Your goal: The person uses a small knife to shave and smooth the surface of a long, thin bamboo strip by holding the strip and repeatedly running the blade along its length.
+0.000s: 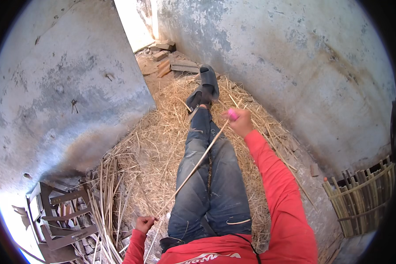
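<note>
A long, thin pale strip (198,163), which looks like split bamboo or cane, runs slantwise across my jeans. Its far end meets my right hand (242,123), held out over my shins with the fingers closed. A small bright pink thing (233,115) shows at these fingers; whether it is a handle or a wrap, I cannot tell. My left hand (145,223) is closed beside my left hip, its fingertips pinched at the strip's near part. From there the strip runs on down past the left sleeve.
Shavings (154,145) cover the floor around my outstretched legs (209,176). To the left lie long loose strips (108,198) and a dark broken frame (66,211). At right stands a slatted bamboo basket (361,198). Bricks (163,55) lie beyond my feet, between worn walls (277,53).
</note>
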`<state>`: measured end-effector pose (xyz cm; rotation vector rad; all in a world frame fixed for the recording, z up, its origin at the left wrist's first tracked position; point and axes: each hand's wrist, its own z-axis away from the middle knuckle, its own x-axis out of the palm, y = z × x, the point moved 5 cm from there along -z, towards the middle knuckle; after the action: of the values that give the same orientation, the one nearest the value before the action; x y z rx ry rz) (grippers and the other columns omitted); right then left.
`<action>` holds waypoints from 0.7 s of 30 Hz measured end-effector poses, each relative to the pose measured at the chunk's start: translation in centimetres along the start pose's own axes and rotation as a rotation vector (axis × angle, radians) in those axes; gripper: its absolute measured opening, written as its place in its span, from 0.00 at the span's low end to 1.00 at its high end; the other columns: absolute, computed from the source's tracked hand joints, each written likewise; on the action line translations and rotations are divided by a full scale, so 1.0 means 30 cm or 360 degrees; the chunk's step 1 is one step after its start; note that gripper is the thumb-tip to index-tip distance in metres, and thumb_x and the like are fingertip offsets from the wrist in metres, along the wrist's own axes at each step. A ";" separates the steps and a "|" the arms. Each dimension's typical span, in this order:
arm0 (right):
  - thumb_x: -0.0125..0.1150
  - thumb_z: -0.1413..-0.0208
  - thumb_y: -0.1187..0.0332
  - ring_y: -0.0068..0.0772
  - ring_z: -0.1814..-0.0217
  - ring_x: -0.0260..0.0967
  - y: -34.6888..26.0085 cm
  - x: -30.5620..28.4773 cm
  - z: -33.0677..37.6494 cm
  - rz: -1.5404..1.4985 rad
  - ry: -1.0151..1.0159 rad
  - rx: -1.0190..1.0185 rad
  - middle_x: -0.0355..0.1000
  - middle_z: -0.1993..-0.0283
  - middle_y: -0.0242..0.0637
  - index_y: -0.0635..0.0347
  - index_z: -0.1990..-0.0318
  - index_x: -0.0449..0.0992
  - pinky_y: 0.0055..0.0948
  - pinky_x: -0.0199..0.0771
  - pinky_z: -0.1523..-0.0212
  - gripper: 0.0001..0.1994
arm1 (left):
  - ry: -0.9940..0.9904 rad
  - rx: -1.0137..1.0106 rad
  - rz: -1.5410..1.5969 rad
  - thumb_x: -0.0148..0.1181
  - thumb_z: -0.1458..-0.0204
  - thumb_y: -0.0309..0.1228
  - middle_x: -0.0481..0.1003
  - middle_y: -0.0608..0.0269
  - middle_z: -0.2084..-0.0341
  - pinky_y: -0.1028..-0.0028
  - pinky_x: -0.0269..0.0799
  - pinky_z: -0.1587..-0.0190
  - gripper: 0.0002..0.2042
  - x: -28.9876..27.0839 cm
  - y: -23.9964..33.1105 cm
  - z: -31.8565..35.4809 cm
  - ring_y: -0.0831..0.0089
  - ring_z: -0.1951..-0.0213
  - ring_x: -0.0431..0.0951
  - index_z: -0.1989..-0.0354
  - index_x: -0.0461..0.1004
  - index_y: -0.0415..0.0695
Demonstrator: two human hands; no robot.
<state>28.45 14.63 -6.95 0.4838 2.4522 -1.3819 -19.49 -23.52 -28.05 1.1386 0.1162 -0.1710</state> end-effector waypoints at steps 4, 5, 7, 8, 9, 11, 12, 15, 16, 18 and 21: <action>0.67 0.47 0.79 0.28 0.66 0.80 0.143 -0.208 -0.126 -0.0214 0.0732 0.0398 0.84 0.64 0.40 0.66 0.66 0.85 0.29 0.82 0.60 0.02 | 0.0082 -0.0098 0.0059 0.63 0.38 0.37 0.69 0.72 0.87 0.77 0.53 0.81 0.15 -0.095 -0.148 0.065 0.84 0.85 0.62 0.66 0.85 0.35; 0.68 0.47 0.79 0.27 0.66 0.80 0.196 -0.289 -0.146 -0.0220 0.0881 0.0447 0.84 0.65 0.40 0.66 0.67 0.84 0.28 0.81 0.61 0.02 | 0.0074 -0.0093 0.0056 0.63 0.38 0.37 0.69 0.72 0.87 0.77 0.53 0.81 0.15 -0.111 -0.167 0.083 0.84 0.85 0.62 0.66 0.85 0.35; 0.70 0.48 0.78 0.25 0.68 0.79 0.317 -0.483 -0.160 -0.0137 0.1203 0.0439 0.83 0.66 0.39 0.66 0.68 0.84 0.28 0.80 0.64 0.01 | -0.0032 -0.0313 0.0244 0.63 0.38 0.37 0.68 0.72 0.87 0.77 0.51 0.81 0.15 -0.127 -0.207 0.102 0.84 0.85 0.60 0.67 0.84 0.34; 0.71 0.48 0.77 0.24 0.68 0.79 0.359 -0.597 -0.156 -0.0045 0.1366 0.0385 0.83 0.67 0.38 0.65 0.68 0.84 0.27 0.79 0.65 0.02 | -0.0027 -0.0390 0.0311 0.62 0.38 0.36 0.67 0.71 0.88 0.77 0.49 0.82 0.15 -0.122 -0.212 0.101 0.84 0.87 0.59 0.66 0.84 0.33; 0.71 0.48 0.77 0.22 0.69 0.78 0.380 -0.711 -0.158 -0.0003 0.1508 0.0346 0.83 0.68 0.38 0.66 0.68 0.84 0.27 0.78 0.66 0.02 | -0.0039 -0.0388 0.0322 0.62 0.38 0.36 0.67 0.71 0.88 0.77 0.49 0.82 0.15 -0.121 -0.231 0.101 0.84 0.87 0.59 0.66 0.84 0.33; 0.71 0.48 0.76 0.21 0.71 0.77 0.372 -0.794 -0.153 0.0019 0.1625 0.0320 0.83 0.69 0.38 0.66 0.68 0.83 0.27 0.76 0.67 0.03 | -0.0006 -0.0546 0.0452 0.61 0.38 0.33 0.66 0.70 0.89 0.76 0.47 0.84 0.14 -0.160 -0.332 0.147 0.82 0.88 0.58 0.66 0.83 0.32; 0.71 0.47 0.74 0.23 0.70 0.76 0.315 -0.801 -0.155 0.0273 0.1613 0.0313 0.82 0.69 0.38 0.67 0.66 0.83 0.29 0.76 0.66 0.06 | -0.0054 -0.0597 0.0614 0.60 0.38 0.32 0.65 0.69 0.89 0.76 0.46 0.84 0.13 -0.171 -0.360 0.182 0.82 0.89 0.57 0.65 0.83 0.32; 0.71 0.44 0.67 0.32 0.66 0.76 0.137 -0.794 -0.142 0.0955 0.1327 0.0408 0.81 0.66 0.42 0.69 0.63 0.81 0.36 0.75 0.61 0.12 | 0.0031 -0.0559 0.0523 0.60 0.38 0.32 0.64 0.69 0.89 0.75 0.45 0.85 0.13 -0.154 -0.321 0.200 0.82 0.89 0.57 0.66 0.82 0.32; 0.71 0.43 0.62 0.39 0.63 0.77 0.099 -0.766 -0.137 0.1379 0.1044 0.0507 0.80 0.64 0.46 0.70 0.60 0.80 0.39 0.75 0.57 0.16 | -0.0023 -0.0524 0.0533 0.59 0.37 0.33 0.64 0.71 0.89 0.76 0.45 0.84 0.14 -0.123 -0.265 0.169 0.83 0.89 0.56 0.66 0.82 0.32; 0.69 0.41 0.58 0.47 0.60 0.76 0.070 -0.709 -0.091 0.1236 0.1035 0.0249 0.78 0.62 0.51 0.70 0.60 0.79 0.42 0.74 0.55 0.18 | -0.0097 -0.0424 0.0450 0.59 0.36 0.35 0.65 0.71 0.89 0.76 0.47 0.83 0.16 -0.051 -0.121 0.072 0.83 0.88 0.58 0.66 0.83 0.33; 0.59 0.34 0.53 0.60 0.58 0.72 0.009 -0.464 -0.001 0.0822 0.0853 -0.0108 0.75 0.60 0.60 0.69 0.63 0.77 0.45 0.72 0.54 0.22 | -0.0053 -0.0226 0.0063 0.58 0.34 0.41 0.70 0.71 0.86 0.77 0.58 0.79 0.19 0.022 0.004 -0.054 0.82 0.83 0.66 0.65 0.84 0.35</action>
<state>41.14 12.71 -1.53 1.5078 2.4632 -1.0377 -18.81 -22.03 -28.74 0.9953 0.0750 -0.1438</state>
